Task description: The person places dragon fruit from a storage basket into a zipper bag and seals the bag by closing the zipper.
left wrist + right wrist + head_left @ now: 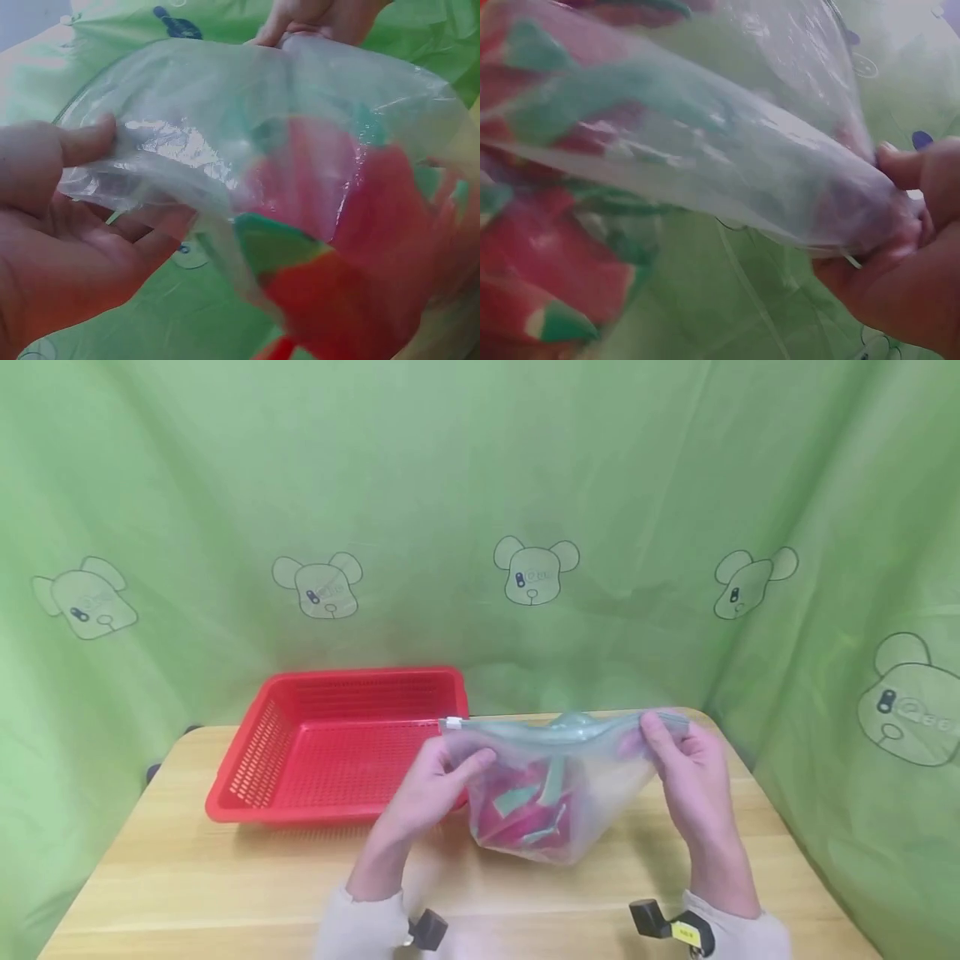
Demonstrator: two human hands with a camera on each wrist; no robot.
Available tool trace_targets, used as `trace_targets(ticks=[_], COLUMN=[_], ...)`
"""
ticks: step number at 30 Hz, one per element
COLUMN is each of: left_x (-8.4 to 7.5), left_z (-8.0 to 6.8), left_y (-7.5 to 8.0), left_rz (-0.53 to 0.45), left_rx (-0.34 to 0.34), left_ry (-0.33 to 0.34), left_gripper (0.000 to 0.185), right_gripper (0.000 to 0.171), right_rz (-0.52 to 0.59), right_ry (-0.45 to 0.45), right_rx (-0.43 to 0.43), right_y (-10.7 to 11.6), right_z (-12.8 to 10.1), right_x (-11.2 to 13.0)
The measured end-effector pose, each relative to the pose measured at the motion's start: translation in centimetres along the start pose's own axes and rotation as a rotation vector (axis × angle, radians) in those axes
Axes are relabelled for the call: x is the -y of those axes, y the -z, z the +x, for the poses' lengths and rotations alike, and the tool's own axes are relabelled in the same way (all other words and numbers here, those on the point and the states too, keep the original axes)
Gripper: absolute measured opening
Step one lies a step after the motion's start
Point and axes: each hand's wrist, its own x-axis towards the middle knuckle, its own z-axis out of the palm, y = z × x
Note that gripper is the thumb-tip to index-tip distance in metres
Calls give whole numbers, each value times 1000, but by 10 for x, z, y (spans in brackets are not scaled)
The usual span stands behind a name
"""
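A clear slider zip bag (607, 793) hangs between the two hands, close over the table. Red and green pieces (517, 814) fill its lower left part; in the left wrist view red pieces with green edges (322, 292) show through the film. The white slider (453, 723) sits at the left end of the zip strip. My left hand (431, 781) pinches the bag just below that end, thumb in front and fingers behind. At the right end of the mouth, my right hand (690, 772) grips the corner, its thumb on the strip.
A red plastic basket (367, 673) with slotted walls stands at the back left, near the bag's left side. The light wooden table (142, 852) has a green curtain (427, 485) with printed bear heads behind it and at both sides.
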Motion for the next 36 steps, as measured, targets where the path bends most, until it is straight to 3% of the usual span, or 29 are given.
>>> trace_targets(ticks=[5,8,13,19,22,25,30,36], left_x=[6,7,8,7,7,10,19,22], left_z=[-2,-5,-11,-11,-9,-6,-2,1], left_y=[-2,-9,-19,-25,-29,-36,-45,-53], left_rz=[28,43,39,77,124,223,335,374], left_rx=[96,169,351,524,554,575,572,512], left_ry=[72,107,141,176,171,109,26,28], left_gripper=[22,22,21,18,19,24,18,22], right_gripper=[30,32,37,44,47,49,44,37], right_rz=[-204,-258,-195,-98,-62,-70,-175,-295], right_ry=[36,28,-57,-52,-41,-4,10,32], right_rx=[361,583,851,1078,1140,1164,1090,975], right_y=[23,42,59,61,64,68,71,68], right_z=[1,-1,-5,-2,2,2,3,4], right_x=[-7,-13,-24,-30,-32,-33,-33,-31])
